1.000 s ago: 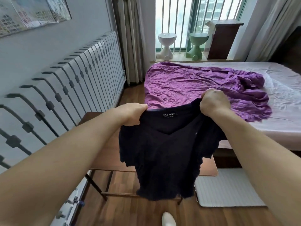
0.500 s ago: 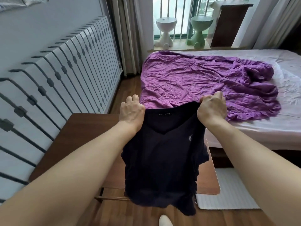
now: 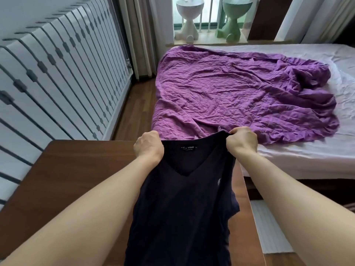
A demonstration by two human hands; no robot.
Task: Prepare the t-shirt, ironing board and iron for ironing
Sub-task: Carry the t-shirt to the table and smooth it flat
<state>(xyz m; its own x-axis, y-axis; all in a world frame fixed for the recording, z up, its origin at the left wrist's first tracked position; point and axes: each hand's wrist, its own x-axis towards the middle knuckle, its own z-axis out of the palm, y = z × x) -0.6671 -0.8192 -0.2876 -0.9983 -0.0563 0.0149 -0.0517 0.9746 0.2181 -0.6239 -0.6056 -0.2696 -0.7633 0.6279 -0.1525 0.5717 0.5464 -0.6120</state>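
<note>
A dark navy V-neck t-shirt (image 3: 182, 208) with a small white chest logo and a neck label stretches from my hands toward me over a brown wooden table (image 3: 73, 179). My left hand (image 3: 148, 145) grips its left shoulder near the table's far edge. My right hand (image 3: 242, 141) is closed on its right shoulder. The shirt's lower part runs out of view at the bottom. No ironing board or iron is in view.
A bed (image 3: 307, 160) with a crumpled purple sheet (image 3: 240, 96) lies just beyond the table. A white slatted radiator cover (image 3: 57, 79) lines the left wall. A white mat (image 3: 269, 231) lies on the wood floor at right. Two stools (image 3: 189, 16) stand by the window.
The view has tilted downward and the shirt has come lower and forward over the table. Both hands keep their hold on the shoulders.
</note>
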